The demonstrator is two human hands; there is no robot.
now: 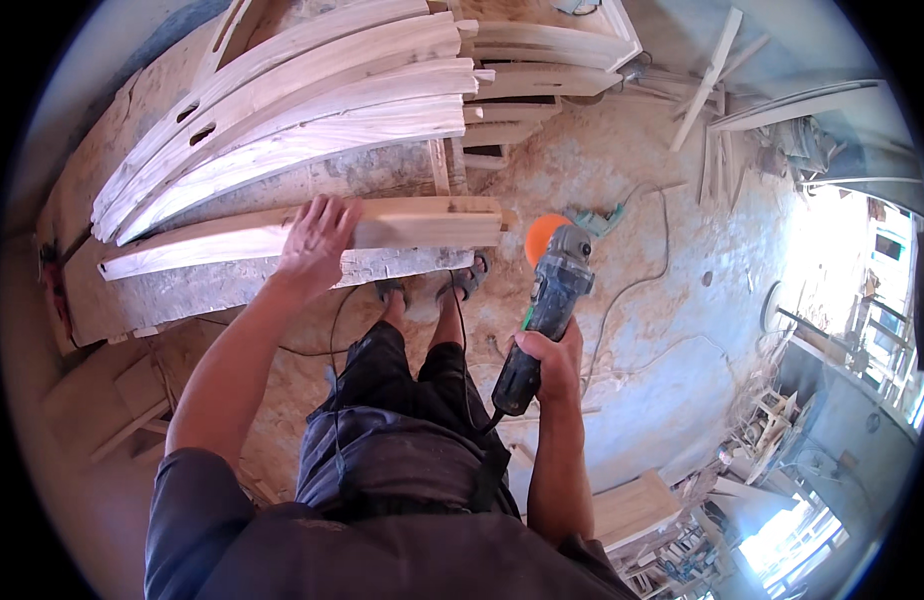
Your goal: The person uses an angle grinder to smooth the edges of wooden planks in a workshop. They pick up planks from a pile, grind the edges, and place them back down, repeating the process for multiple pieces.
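Head view shows the left hand (pixel 315 240) pressed flat, fingers spread, on a pale curved wooden piece (pixel 282 232) lying along the worktop (pixel 182 290), seemingly to pin it down. The right hand (pixel 552 362), fingers clamped round the handle, holds an angle grinder (pixel 547 310) with its orange disc (pixel 542 238) just off the piece's end, away from the legs. More curved pieces (pixel 292 120) are stacked behind.

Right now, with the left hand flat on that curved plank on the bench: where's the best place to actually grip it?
Probably mid-length, where the left hand already rests on the curved plank. Come from above and wrap over the near long edge: it lies flat on the bench, long and narrow, so a middle grip should balance it. The right hand holds the angle grinder.
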